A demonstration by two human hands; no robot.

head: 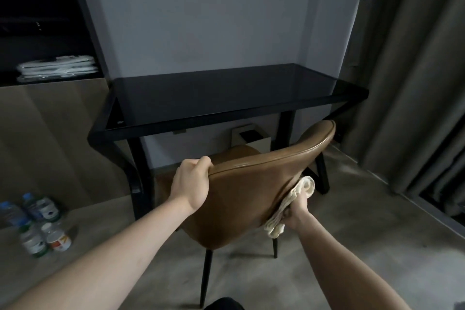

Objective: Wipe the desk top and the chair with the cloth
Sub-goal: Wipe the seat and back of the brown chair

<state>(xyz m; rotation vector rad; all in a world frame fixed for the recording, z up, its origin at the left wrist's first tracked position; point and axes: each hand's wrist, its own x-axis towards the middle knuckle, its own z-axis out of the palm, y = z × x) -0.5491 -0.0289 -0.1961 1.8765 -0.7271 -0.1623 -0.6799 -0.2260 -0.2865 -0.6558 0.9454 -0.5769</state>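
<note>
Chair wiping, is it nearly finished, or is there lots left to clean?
Done: nothing provably; the desk top is bare and glossy, but that doesn't prove wiping. In hand: the left hand grips the top edge of the chair, while the right hand presses the cloth against the backrest's right edge. Left: probably the seat.
</note>
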